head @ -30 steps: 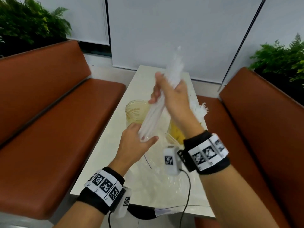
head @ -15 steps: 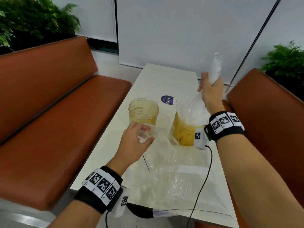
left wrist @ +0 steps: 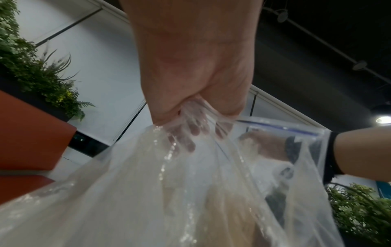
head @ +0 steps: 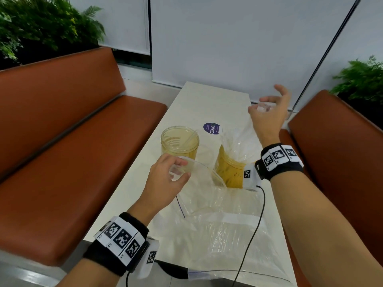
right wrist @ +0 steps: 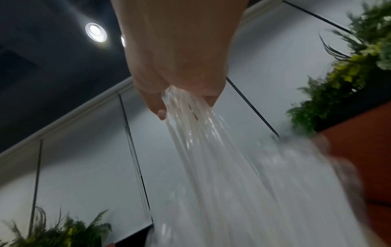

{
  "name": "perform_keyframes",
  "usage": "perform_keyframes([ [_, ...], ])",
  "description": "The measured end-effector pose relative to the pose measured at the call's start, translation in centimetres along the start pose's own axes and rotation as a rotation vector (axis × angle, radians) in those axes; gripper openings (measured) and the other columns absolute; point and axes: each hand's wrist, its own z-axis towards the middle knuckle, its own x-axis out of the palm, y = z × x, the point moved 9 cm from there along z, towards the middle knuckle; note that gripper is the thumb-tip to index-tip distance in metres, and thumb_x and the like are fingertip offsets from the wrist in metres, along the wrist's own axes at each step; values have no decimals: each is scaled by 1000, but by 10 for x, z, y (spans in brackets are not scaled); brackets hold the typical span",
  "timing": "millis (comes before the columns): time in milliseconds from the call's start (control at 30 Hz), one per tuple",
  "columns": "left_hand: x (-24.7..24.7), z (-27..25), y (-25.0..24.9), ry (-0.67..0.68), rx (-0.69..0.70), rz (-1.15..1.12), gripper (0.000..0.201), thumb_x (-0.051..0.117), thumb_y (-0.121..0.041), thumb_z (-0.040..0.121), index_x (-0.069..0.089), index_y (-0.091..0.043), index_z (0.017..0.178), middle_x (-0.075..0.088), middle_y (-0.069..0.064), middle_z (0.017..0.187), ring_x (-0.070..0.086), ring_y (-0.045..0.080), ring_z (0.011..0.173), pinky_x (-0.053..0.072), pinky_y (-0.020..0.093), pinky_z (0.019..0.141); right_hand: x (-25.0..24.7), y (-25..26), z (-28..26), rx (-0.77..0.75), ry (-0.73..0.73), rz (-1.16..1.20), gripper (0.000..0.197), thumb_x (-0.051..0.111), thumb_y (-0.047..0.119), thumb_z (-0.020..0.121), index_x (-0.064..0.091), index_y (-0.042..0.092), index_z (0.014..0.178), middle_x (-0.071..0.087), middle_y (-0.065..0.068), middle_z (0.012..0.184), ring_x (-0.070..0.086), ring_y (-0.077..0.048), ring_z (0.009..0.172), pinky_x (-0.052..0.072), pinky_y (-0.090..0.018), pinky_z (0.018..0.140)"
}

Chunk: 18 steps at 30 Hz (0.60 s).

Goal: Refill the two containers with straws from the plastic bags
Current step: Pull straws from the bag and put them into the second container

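Head view: your hands over two amber containers.
Your left hand (head: 167, 179) grips the plastic bag (head: 199, 183); your right hand (head: 267, 114) holds straws (right wrist: 211, 142) above the right container (head: 230, 170).

A narrow cream desk (head: 207, 96) runs between two brown padded benches, one on the left (head: 62, 141) and one on the right (head: 342, 152). Pale roller blinds (head: 228, 38) cover the far wall. Green ferns (head: 41, 23) stand behind each bench. The ceiling (right wrist: 42, 50) is dark, with a round recessed lamp (right wrist: 96, 31) lit.
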Motion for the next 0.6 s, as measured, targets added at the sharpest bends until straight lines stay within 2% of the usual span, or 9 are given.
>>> perform_keyframes([
  [67, 0, 0, 0, -1, -2, -6, 21, 82, -21, 84, 69, -30, 98, 63, -13, 105, 69, 7, 87, 54, 19, 73, 0, 14, 9, -81, 3, -152, 49, 64, -1, 79, 60, 25, 120, 69, 0, 92, 64, -8, 72, 51, -13, 65],
  [133, 1, -1, 0, -3, -5, -11, 20, 82, -21, 84, 69, -28, 98, 63, -12, 106, 69, 7, 87, 54, 18, 73, 6, 11, 7, -142, 79, -290, 31, 62, 3, 86, 71, 20, 110, 73, 0, 95, 68, -11, 84, 54, -19, 79],
  [200, 2, -2, 1, 0, -10, -19, 20, 81, -20, 84, 70, -26, 99, 63, -12, 107, 69, 8, 87, 55, 20, 74, 17, -7, -10, -157, 212, -456, 24, 58, 7, 96, 76, 13, 110, 74, -6, 107, 69, -20, 99, 54, -29, 92],
  [267, 4, -3, 0, 4, -6, -25, 20, 81, -19, 84, 69, -27, 98, 63, -11, 107, 69, 8, 87, 55, 23, 75, 26, -30, -36, -136, 335, -633, 25, 52, 13, 100, 75, 7, 107, 73, -12, 106, 69, -29, 98, 56, -36, 87],
  [333, 4, -4, -2, 4, 1, -25, 21, 81, -19, 84, 69, -28, 97, 63, -11, 106, 69, 9, 87, 56, 23, 75, 30, -42, -54, -80, 436, -763, 29, 50, 22, 100, 74, 6, 98, 72, -12, 95, 69, -34, 90, 52, -33, 75],
  [400, 3, -4, -3, 6, 2, -24, 20, 81, -19, 84, 69, -27, 98, 63, -11, 106, 68, 9, 87, 56, 24, 75, 31, -41, -57, -11, 477, -775, 34, 47, 28, 100, 74, 8, 104, 73, -13, 102, 68, -34, 94, 48, -33, 77],
  [433, 2, -4, -3, 8, 1, -21, 19, 81, -19, 85, 69, -26, 99, 63, -12, 106, 68, 8, 88, 56, 23, 75, 29, -35, -51, -16, 445, -752, 38, 45, 32, 101, 74, 9, 110, 73, -13, 108, 68, -33, 96, 48, -33, 78],
  [533, 1, -4, -3, 3, -4, -16, 18, 80, -19, 86, 70, -24, 100, 62, -11, 107, 68, 8, 88, 55, 21, 75, 25, 2, -32, -229, 267, -658, 41, 39, 31, 105, 69, 9, 124, 68, -9, 123, 58, -29, 119, 48, -38, 95],
  [600, 2, -4, -3, 2, -4, -5, 18, 80, -19, 86, 71, -23, 100, 63, -11, 106, 68, 7, 87, 53, 19, 74, 40, 13, -33, -371, 344, -665, 42, 36, 23, 108, 58, 3, 137, 59, -13, 139, 48, -29, 134, 38, -39, 112],
])
